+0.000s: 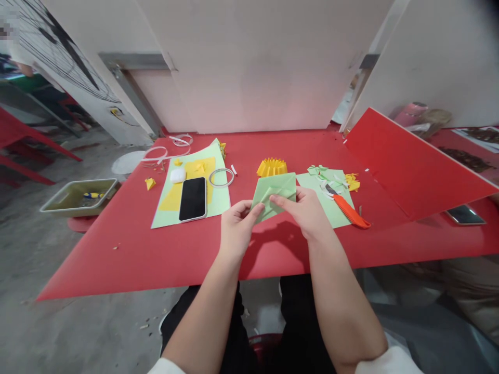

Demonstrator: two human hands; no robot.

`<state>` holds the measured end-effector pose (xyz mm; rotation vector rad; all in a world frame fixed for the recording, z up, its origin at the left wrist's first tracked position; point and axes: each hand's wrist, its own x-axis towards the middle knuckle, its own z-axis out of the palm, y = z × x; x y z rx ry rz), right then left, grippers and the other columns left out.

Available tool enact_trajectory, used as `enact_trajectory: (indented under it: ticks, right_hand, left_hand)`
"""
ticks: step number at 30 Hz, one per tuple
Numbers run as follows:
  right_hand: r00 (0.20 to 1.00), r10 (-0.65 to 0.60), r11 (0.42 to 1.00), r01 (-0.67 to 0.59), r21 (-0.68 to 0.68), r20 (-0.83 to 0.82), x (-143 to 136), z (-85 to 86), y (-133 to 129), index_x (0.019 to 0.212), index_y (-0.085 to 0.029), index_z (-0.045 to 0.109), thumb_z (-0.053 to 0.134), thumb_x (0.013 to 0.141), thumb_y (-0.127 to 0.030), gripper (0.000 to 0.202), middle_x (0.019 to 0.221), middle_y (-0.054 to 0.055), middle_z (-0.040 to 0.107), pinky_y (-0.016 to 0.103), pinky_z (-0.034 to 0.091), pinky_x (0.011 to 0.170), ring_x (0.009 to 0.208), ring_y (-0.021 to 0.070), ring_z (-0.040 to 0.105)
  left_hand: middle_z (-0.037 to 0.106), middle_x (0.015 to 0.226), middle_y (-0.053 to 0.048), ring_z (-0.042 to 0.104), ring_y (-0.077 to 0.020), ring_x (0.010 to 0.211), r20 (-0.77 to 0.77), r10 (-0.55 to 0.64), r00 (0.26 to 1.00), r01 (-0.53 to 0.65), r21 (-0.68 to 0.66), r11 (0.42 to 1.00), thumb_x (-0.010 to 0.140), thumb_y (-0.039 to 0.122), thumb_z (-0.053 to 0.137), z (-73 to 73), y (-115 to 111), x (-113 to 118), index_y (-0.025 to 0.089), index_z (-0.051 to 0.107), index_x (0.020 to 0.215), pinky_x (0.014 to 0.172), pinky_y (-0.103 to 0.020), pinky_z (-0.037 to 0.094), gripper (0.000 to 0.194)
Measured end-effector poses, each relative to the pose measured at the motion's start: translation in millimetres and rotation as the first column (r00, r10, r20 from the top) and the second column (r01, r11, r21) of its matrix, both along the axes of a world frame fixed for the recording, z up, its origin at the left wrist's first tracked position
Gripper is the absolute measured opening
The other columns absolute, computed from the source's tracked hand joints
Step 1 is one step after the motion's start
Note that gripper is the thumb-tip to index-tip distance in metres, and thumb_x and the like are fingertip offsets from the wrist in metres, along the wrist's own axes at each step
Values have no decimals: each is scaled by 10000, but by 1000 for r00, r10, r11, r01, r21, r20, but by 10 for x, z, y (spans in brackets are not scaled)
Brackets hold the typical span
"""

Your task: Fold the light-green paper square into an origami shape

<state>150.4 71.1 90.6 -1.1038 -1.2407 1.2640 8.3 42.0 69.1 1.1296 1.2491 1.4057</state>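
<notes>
Head view showed our left hand (236,228) and right hand (307,213) each pinching the folded green paper (275,195) just above the red worktop (175,244), right of the phone (193,198); light, limp and crease-prone, we judged it best held by its edges.

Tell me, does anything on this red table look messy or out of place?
Slightly. Green paper offcuts lie scattered by the orange cutter, and a phone sits on the craft sheets. Both hands, left hand and right hand, hold a folded green paper.
</notes>
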Motion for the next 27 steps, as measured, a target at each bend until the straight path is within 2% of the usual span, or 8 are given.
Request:
enact_trajectory:
  ticks: [4, 10, 15, 20, 24, 27]
  right_hand:
    - [999, 34, 999, -33, -28, 31, -22, -12, -6, 807, -212, 709, 746, 620, -393, 263, 814, 35, 720, 344, 543, 686, 740, 202, 667]
    - [977, 190, 980, -182, -77, 99, 0, -51, -8, 860, -209, 705, 708, 668, -368, 249, 857, 40, 719, 322, 539, 664, 794, 215, 668]
    - [950, 264, 963, -249, -105, 169, -21, -108, 8, 817, -198, 703, 726, 642, -356, 237, 807, 30, 716, 313, 530, 634, 746, 211, 664]
    - [972, 200, 978, -190, -89, 121, -20, -139, 47, 814, -192, 700, 722, 640, -371, 250, 818, 40, 716, 326, 528, 666, 756, 207, 664]
    - [991, 108, 991, -101, -83, 82, 3, -144, 77, 810, -195, 703, 738, 616, -393, 280, 806, 48, 716, 326, 527, 670, 754, 204, 661]
    - [995, 93, 991, -88, -103, 45, 7, -149, 83, 793, -181, 699, 748, 599, -400, 297, 798, 55, 713, 318, 526, 655, 729, 197, 657]
  left_hand:
    - [658, 685, 8, 560, -103, 597, 12, -21, 1000, 21, -17, 1000, 708, 393, 685, -22, 12, 6, 172, 674, 762, 567, -207, 438, 228]
    - [662, 708, 3, 572, -107, 630, 101, 55, 993, -51, -39, 998, 693, 383, 700, -55, 42, 35, 163, 671, 759, 604, -212, 460, 231]
    - [645, 679, 3, 567, -112, 590, 181, 30, 983, -17, -73, 997, 671, 377, 721, -95, 73, 5, 156, 655, 757, 559, -223, 462, 246]
    - [650, 708, -4, 567, -107, 596, 107, 5, 994, 2, -61, 998, 693, 395, 700, -109, 79, -24, 159, 663, 790, 546, -209, 460, 259]
    - [601, 593, 19, 482, -81, 448, 65, -32, 997, 40, -129, 991, 674, 443, 701, -124, 77, -16, 160, 662, 781, 397, -189, 390, 306]
    - [564, 548, 30, 437, -73, 403, 48, -31, 998, 37, -145, 989, 659, 461, 705, -132, 72, 6, 158, 660, 774, 331, -180, 341, 326]
